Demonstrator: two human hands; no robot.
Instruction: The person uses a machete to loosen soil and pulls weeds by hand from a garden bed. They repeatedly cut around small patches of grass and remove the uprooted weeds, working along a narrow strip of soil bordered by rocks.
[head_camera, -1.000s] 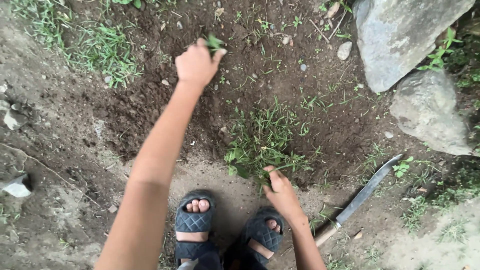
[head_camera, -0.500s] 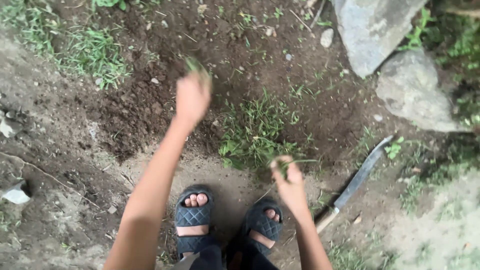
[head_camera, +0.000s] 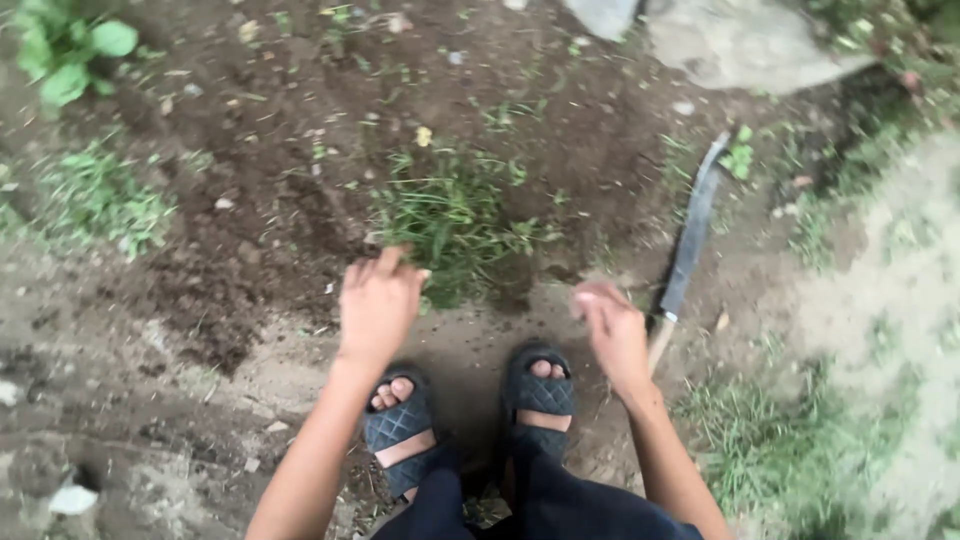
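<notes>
Just beyond the dark quilted rubber sandals (head_camera: 540, 392), both hands hover empty over bare dirt: the left hand (head_camera: 378, 303) spread open, touching the near edge of the green grass tuft (head_camera: 447, 215); the right hand (head_camera: 612, 330) loosely curled beside the long-bladed wooden-handled knife (head_camera: 688, 240), laid aside within reach.

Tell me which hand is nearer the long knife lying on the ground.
Right. The right hand is just left of the knife handle; the left hand is farther off, beside the grass clump.
</notes>
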